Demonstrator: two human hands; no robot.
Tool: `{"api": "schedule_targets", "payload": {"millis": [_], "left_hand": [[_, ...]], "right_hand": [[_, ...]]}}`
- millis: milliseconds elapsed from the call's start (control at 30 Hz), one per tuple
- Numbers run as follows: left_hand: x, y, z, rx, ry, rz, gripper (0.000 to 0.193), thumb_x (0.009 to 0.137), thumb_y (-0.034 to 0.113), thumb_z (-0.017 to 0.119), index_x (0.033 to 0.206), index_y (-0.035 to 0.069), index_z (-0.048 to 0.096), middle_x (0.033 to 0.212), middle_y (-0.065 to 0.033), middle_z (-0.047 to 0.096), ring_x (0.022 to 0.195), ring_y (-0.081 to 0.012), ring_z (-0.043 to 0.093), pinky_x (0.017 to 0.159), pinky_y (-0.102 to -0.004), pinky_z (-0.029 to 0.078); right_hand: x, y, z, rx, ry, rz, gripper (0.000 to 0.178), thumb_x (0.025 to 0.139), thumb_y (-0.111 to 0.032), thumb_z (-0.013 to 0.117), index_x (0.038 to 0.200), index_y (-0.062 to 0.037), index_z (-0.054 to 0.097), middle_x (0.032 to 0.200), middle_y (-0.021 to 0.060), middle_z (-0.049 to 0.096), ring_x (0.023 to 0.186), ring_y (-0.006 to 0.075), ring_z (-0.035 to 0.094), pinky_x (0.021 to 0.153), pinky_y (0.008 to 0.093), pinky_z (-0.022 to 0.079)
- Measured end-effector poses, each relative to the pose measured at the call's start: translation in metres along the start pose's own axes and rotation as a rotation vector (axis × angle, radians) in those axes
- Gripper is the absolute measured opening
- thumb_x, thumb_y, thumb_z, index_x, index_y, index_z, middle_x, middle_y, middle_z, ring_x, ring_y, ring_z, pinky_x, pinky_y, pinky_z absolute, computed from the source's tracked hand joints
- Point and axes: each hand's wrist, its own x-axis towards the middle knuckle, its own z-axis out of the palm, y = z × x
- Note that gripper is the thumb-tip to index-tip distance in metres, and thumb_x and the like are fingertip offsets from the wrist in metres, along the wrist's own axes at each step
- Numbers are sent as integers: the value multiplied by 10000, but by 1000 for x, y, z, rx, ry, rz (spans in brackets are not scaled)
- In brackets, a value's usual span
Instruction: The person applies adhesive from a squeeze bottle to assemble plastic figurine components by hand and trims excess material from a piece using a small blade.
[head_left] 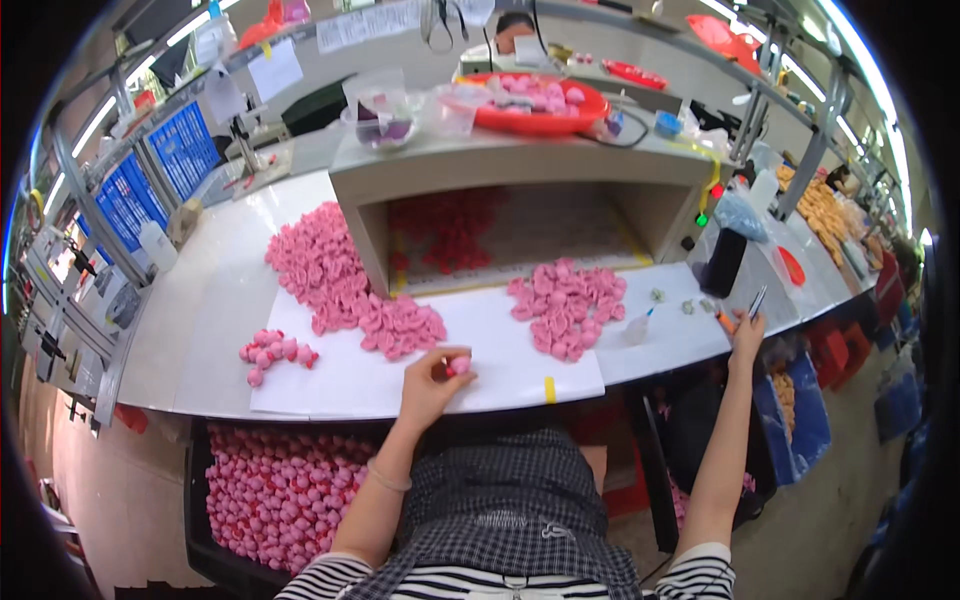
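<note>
My left hand (428,388) is closed, pinching a small pink ball-shaped piece (459,366) with a bit of red on it, over the white sheet (470,390) near the table's front edge. Further right, my right hand (747,335) is closed round a small metal hand tool (757,302) with an orange part at its handle; its exact kind is unclear. A heap of pink petal-like pieces (320,262) lies beyond my left hand, and a smaller pile of the same (568,310) sits right of centre. Pink-and-red balls (275,353) form a small cluster at the left.
A box-shaped stand (690,215) on the table has pink pieces inside and a red tray (540,121) on top. Below the table, a black bin (197,530) holds pink-and-red balls. A black upright object (724,262) and a small clear bottle (637,328) stand on the right.
</note>
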Motion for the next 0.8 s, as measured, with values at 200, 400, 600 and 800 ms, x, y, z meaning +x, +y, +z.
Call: {"api": "schedule_targets", "payload": {"millis": [200,400,600,800], "left_hand": [[10,2,-8,-235,-80,-51,477,870,40,705,1319,-6,551,1219,-126,615,1040,-196,631,914,-326,534],[-11,75,-2,-669,-216,-80,479,978,113,569,1421,-2,425,1317,-199,556,1164,-271,588,1029,-402,471],[-32,89,4,-644,-148,41,466,961,87,588,1397,15,437,1300,-182,569,1134,-223,576,1004,-359,464],[-43,100,9,-713,-159,50,440,996,118,529,1403,-7,420,1305,-122,557,1084,-161,548,1003,-315,426]], "right_hand": [[-105,-87,74,-11,-400,-136,300,1050,-268,460,1217,-38,557,811,9,588,597,35,466,494,197,382],[-256,-151,129,-22,-932,-239,338,1008,-17,402,1346,-17,404,1061,105,623,759,106,552,717,246,484],[-308,-173,155,-180,-1080,-545,290,926,51,497,1203,-22,538,846,122,603,664,223,589,651,298,482],[-317,-173,165,-158,-1042,-700,244,869,68,599,1101,-8,599,934,148,664,750,256,673,668,331,526]]}}
